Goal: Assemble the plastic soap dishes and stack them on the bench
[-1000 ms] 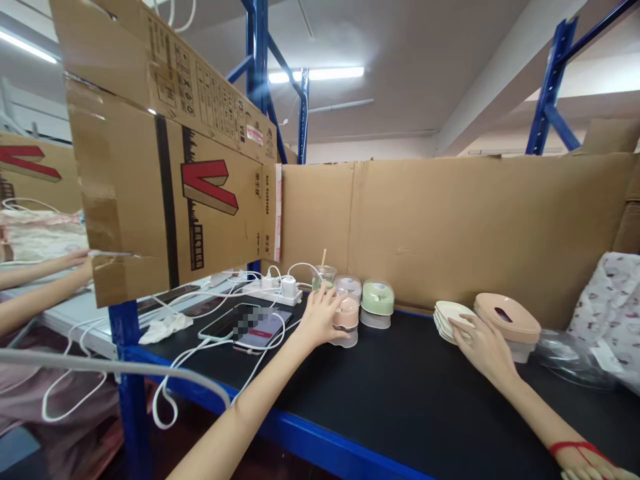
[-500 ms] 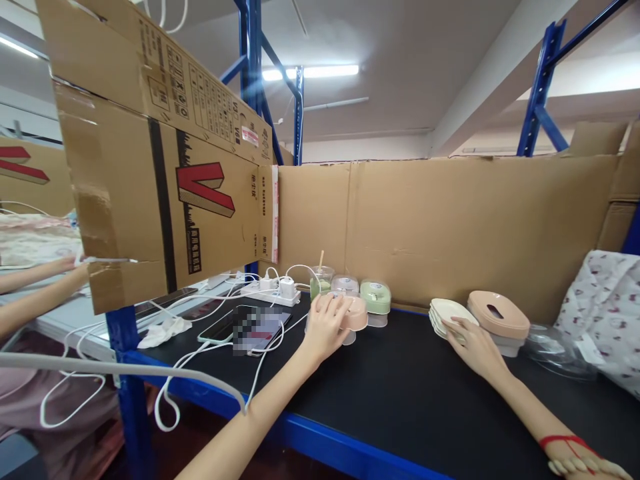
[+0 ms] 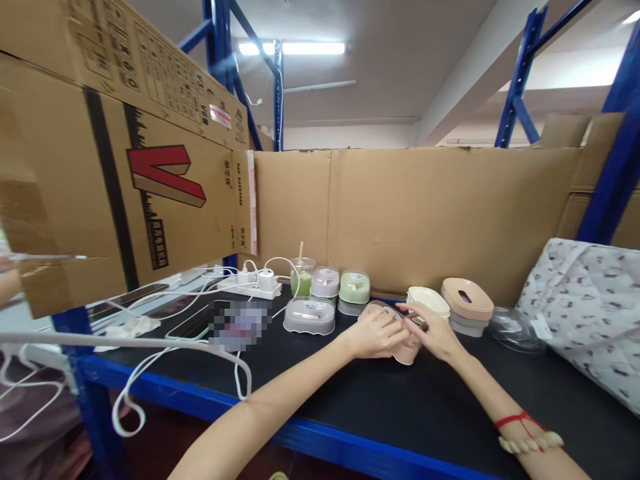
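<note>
My left hand point(image 3: 379, 332) is wrapped over a pink plastic box point(image 3: 406, 350) with a wavy rim, held a little tilted above the black table top. Fingers of my right hand point(image 3: 434, 331) reach the box's right edge, thumb and fingers apart. Behind that hand is a stack of cream dishes point(image 3: 429, 300). Left of the hands sits a grey box with a clear lid point(image 3: 310, 316). Behind it are a second grey lidded box point(image 3: 325, 282) and a green one point(image 3: 355, 287).
A peach lidded container point(image 3: 467, 300), clear plastic lids point(image 3: 515, 328) and a patterned quilted cloth point(image 3: 585, 313) lie at right. At left are a drink cup point(image 3: 302, 280), a power strip point(image 3: 255, 287), phones and loose white cables. Cardboard walls point(image 3: 425, 213) enclose the table.
My left hand has moved right with the pink box, uncovering the front grey box. My right hand has left the cream dishes and come to the pink box. The view has shifted right.
</note>
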A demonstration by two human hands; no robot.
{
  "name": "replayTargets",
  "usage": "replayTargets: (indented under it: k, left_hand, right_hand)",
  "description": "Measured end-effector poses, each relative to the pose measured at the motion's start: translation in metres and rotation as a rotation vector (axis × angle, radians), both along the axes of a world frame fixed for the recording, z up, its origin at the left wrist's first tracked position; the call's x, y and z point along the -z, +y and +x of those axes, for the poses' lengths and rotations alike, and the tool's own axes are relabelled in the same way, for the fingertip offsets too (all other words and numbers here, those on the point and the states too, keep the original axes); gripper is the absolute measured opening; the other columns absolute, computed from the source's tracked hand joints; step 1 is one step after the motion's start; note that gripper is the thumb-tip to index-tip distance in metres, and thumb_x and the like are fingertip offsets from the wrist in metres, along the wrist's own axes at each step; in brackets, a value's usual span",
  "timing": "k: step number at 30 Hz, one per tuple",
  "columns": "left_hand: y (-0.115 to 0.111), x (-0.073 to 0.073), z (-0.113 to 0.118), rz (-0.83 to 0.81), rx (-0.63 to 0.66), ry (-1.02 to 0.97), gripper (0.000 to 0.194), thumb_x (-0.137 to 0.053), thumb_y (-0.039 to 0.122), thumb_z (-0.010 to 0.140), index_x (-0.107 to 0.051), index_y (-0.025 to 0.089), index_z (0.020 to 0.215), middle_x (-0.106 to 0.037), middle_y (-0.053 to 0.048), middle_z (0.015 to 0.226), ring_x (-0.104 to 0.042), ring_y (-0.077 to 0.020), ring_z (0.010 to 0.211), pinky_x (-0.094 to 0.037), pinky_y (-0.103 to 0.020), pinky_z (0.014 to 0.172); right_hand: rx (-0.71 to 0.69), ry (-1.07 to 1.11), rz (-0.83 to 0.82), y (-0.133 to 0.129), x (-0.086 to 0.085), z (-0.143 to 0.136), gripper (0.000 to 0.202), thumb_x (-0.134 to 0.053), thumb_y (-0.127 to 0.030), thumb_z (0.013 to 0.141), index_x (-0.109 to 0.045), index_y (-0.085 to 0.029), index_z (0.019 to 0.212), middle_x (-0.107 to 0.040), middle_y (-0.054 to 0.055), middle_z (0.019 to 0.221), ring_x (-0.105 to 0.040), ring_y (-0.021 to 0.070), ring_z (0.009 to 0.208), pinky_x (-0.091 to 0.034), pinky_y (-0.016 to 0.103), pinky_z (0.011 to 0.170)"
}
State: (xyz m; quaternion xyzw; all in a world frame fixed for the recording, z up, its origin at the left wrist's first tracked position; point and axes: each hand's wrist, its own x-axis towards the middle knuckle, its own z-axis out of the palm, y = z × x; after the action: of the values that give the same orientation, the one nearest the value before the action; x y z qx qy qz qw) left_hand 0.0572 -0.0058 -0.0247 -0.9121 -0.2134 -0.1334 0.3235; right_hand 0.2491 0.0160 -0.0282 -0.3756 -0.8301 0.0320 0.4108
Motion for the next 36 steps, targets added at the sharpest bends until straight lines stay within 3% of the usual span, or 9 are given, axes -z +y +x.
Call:
replayTargets:
  k: [5, 9, 12, 16, 22, 25, 28, 31, 36]
  left_hand:
    - [0.015, 0.022, 0.011, -0.195, -0.002, -0.239, 0.048, -0.064, 0.043, 0.075, -0.053, 0.016, 0.113, -0.061, -0.013, 0.117, -0.054, -0.0268, 0.111, -0.04, -0.04, 0.092]
    - [0.02, 0.03, 0.009, -0.429, 0.119, -0.473, 0.066, -0.07, 0.052, 0.065, -0.046, 0.022, 0.12, -0.057, -0.011, 0.123, -0.051, -0.0271, 0.116, -0.037, -0.043, 0.098]
    - [0.023, 0.032, 0.007, -0.607, 0.101, -0.675, 0.084, -0.078, 0.052, 0.053, -0.042, 0.024, 0.123, -0.054, -0.011, 0.124, -0.047, -0.0298, 0.12, -0.037, -0.047, 0.1]
    - [0.028, 0.038, 0.007, -0.703, 0.009, -0.869, 0.093, -0.081, 0.048, 0.048, -0.038, 0.02, 0.125, -0.046, -0.016, 0.128, -0.038, -0.0349, 0.127, -0.034, -0.054, 0.103]
    - [0.03, 0.042, 0.006, -0.74, -0.026, -0.958, 0.101, -0.082, 0.045, 0.046, -0.03, 0.019, 0.129, -0.036, -0.019, 0.134, -0.034, -0.0357, 0.131, -0.033, -0.055, 0.104]
    - [0.026, 0.039, 0.005, -0.697, 0.005, -0.994, 0.102, -0.082, 0.042, 0.05, -0.024, 0.022, 0.132, -0.036, -0.017, 0.135, -0.037, -0.0327, 0.129, -0.035, -0.054, 0.104]
    - [0.019, 0.034, 0.006, -0.656, -0.017, -1.018, 0.104, -0.079, 0.041, 0.054, -0.018, 0.021, 0.136, -0.034, -0.018, 0.139, -0.034, -0.0317, 0.132, -0.033, -0.053, 0.105]
    - [0.014, 0.03, 0.007, -0.638, -0.047, -0.902, 0.091, -0.074, 0.041, 0.062, -0.024, 0.021, 0.136, -0.038, -0.017, 0.139, -0.031, -0.0317, 0.134, -0.03, -0.053, 0.107]
    - [0.014, 0.032, 0.011, -0.628, -0.067, -0.68, 0.071, -0.071, 0.042, 0.067, -0.042, 0.019, 0.127, -0.042, -0.018, 0.139, -0.03, -0.0338, 0.134, -0.028, -0.054, 0.108]
  right_hand:
    - [-0.078, -0.079, -0.216, -0.002, -0.005, -0.003, 0.044, -0.042, -0.052, 0.084, -0.066, -0.02, 0.103, -0.065, 0.011, 0.107, -0.06, 0.0253, 0.103, -0.045, 0.042, 0.093]
    - [-0.046, -0.122, -0.336, -0.002, -0.011, 0.006, 0.048, -0.051, -0.055, 0.078, -0.066, -0.02, 0.107, -0.064, 0.011, 0.11, -0.059, 0.0268, 0.103, -0.046, 0.044, 0.092]
    - [-0.034, -0.175, -0.384, -0.003, -0.01, 0.008, 0.06, -0.066, -0.051, 0.065, -0.06, -0.022, 0.117, -0.061, 0.011, 0.117, -0.057, 0.0289, 0.108, -0.046, 0.044, 0.093]
    - [-0.048, -0.182, -0.347, -0.002, -0.003, 0.004, 0.078, -0.074, -0.048, 0.057, -0.052, -0.022, 0.126, -0.057, 0.013, 0.123, -0.054, 0.0311, 0.113, -0.044, 0.047, 0.095]
    - [-0.071, -0.063, -0.257, 0.001, -0.001, 0.003, 0.053, -0.065, -0.044, 0.069, -0.058, -0.022, 0.117, -0.062, 0.01, 0.115, -0.059, 0.0266, 0.106, -0.047, 0.044, 0.091]
    - [-0.018, -0.025, -0.11, 0.0, -0.006, 0.003, 0.049, -0.063, -0.044, 0.071, -0.058, -0.023, 0.115, -0.061, 0.01, 0.116, -0.058, 0.0264, 0.107, -0.048, 0.044, 0.089]
    - [0.131, 0.012, 0.154, 0.001, -0.016, 0.012, 0.054, -0.065, -0.047, 0.068, -0.056, -0.023, 0.115, -0.056, 0.012, 0.12, -0.052, 0.0285, 0.115, -0.042, 0.046, 0.096]
    - [0.414, 0.125, 0.393, 0.006, -0.023, 0.037, 0.055, -0.061, -0.049, 0.071, -0.053, -0.02, 0.116, -0.047, 0.016, 0.125, -0.044, 0.0304, 0.12, -0.037, 0.048, 0.1]
    - [0.9, 0.354, 0.509, 0.023, -0.013, 0.105, 0.054, -0.056, -0.054, 0.074, -0.053, -0.017, 0.114, -0.038, 0.019, 0.125, -0.04, 0.0363, 0.12, -0.039, 0.053, 0.094]
